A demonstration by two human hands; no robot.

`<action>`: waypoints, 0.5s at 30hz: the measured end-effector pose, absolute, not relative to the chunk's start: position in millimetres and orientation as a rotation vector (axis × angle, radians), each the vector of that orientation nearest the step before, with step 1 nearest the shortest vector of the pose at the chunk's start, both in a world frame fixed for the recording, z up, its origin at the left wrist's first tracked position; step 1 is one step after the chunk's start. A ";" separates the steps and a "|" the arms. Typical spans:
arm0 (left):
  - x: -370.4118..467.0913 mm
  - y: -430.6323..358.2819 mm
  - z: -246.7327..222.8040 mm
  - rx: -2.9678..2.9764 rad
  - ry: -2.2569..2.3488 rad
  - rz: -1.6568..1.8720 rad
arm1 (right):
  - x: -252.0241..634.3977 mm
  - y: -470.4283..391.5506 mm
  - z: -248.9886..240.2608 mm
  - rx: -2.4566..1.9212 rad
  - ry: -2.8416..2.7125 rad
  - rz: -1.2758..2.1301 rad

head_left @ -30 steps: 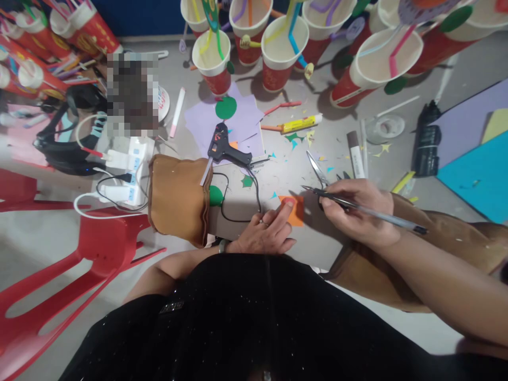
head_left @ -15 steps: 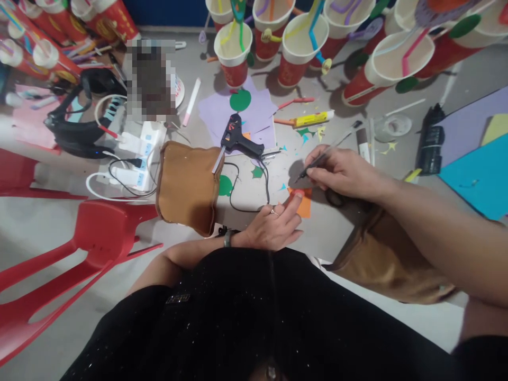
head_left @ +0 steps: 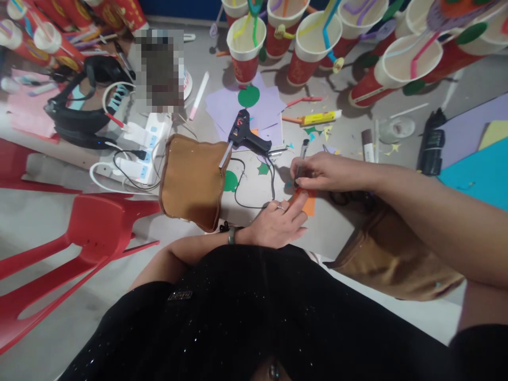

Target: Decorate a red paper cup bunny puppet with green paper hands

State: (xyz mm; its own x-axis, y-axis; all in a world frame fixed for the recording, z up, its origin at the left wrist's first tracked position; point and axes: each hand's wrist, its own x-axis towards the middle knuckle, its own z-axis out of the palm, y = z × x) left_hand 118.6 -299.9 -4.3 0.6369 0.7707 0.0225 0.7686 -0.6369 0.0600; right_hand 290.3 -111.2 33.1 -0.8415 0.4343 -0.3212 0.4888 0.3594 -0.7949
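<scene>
An orange paper piece (head_left: 309, 205) lies on the table. My left hand (head_left: 281, 222) rests on it, fingers apart, with a fingertip pressing its upper edge. My right hand (head_left: 317, 172) is closed round a slim pen (head_left: 304, 151), whose lower end is beside my left fingertip; the tip is hidden. To the left, a black glue gun (head_left: 248, 136) lies with its cord looping down the table. Under and around it are purple paper sheets (head_left: 222, 108) with a green paper circle (head_left: 248, 96). Another green circle (head_left: 230, 181) touches a brown cushion (head_left: 192, 180).
Red paper cups (head_left: 244, 69) with straws stand along the back. A power strip (head_left: 153, 143) with cables lies left, a red chair (head_left: 89, 222) beyond the table's edge. Blue paper (head_left: 480, 169) is at right, a brown cloth item (head_left: 400, 259) under my right forearm.
The pen has tilted more upright, and my right hand has moved left, nearer my left fingertip. The whole view has shifted slightly. My left hand still presses the orange paper.
</scene>
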 end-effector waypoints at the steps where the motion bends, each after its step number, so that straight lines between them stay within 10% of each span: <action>1: 118.7 -299.8 -4.0 2.800 1.322 0.078 | 289.9 -110.9 32.6 0.860 2.542 -1.511; 15: 119.3 -299.5 -5.7 2.766 1.317 0.040 | 296.9 -116.2 26.5 0.961 2.537 -1.531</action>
